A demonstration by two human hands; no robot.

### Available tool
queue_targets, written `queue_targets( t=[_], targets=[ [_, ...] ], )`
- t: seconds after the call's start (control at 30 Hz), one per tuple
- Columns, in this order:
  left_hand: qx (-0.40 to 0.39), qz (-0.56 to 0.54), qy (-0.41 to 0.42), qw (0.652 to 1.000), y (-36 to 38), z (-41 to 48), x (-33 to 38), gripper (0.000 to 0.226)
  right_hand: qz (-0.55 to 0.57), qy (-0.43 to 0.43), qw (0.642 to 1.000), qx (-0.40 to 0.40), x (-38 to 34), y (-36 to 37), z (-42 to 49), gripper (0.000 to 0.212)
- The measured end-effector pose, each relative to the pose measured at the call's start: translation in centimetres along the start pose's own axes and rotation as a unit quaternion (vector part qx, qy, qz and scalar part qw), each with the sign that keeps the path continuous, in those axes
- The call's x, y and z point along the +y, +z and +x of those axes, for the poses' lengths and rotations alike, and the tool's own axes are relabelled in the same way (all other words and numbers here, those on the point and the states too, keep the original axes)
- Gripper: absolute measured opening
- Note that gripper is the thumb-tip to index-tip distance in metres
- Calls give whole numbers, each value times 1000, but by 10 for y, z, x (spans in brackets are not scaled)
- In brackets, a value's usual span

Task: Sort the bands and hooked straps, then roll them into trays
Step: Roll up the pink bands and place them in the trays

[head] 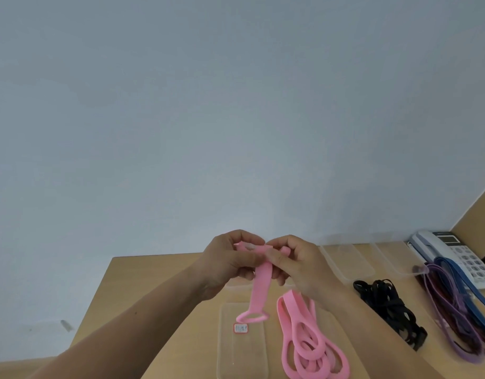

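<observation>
Pink band [259, 285], seemingly soft and light.
Left hand [230, 265] and right hand [298, 265] pinch its top end, grip closed; roll from there.

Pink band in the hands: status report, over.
Left hand and right hand both pinch the pink band at its top. Tail hangs loose, mostly unrolled, toward the clear tray. Nothing between band and tray.
</observation>
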State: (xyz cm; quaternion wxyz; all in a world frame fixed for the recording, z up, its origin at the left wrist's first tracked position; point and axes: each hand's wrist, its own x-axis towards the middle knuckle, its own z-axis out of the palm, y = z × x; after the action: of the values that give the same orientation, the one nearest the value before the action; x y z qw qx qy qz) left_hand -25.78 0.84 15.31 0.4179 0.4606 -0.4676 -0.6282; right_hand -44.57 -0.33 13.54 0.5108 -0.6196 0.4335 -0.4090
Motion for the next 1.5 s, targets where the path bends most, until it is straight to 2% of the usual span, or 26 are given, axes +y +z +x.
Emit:
queue_targets(
  t=[0.13,0.33,0.43,0.53,0.63,0.8,0.93,0.97,1.07,1.13,1.23,1.33,1.4,1.5],
  targets=[
    [7,30,5,1000,-1,-4,1,45,-12,-29,999,5,1,0,1,5],
    [-47,52,-10,998,-9,-7,7,30,-50,-79,996,-3,-5,5,4,10],
    [-68,15,-19,997,-11,-7,9,26,-79,-103,991,-8,-7,3,4,26],
    [-76,-10,-40,996,-10,-6,10,30,-93,-125,988,-6,-6,3,4,15],
    [-75,-25,-49,996,-7,-4,9,35,-79,-144,986,-2,-3,8,4,13],
    [-59,-18,-42,997,-8,-3,9,29,-47,-121,992,4,4,9,6,37],
    [-34,-24,-13,999,-10,-2,5,32,41,-79,996,-7,3,11,6,20],
    [-29,-20,-4,999,-10,-2,4,34,57,-64,996,-8,2,11,7,24],
    [-1,8,29,1000,-10,-1,-1,27,25,-16,999,-23,-1,12,11,33],
    [0,16,43,999,-9,0,-4,21,-1,-4,1000,-22,0,12,13,25],
    [4,29,59,998,-9,0,-7,25,-12,-17,1000,-9,3,10,16,10],
    [0,44,49,998,-11,1,-5,34,2,-29,1000,-4,3,10,15,7],
    [-21,37,27,999,-13,1,-3,41,7,-38,999,3,2,11,14,16],
    [-48,23,-13,999,-14,1,1,34,2,-47,999,-1,0,14,12,26]
  ],
)
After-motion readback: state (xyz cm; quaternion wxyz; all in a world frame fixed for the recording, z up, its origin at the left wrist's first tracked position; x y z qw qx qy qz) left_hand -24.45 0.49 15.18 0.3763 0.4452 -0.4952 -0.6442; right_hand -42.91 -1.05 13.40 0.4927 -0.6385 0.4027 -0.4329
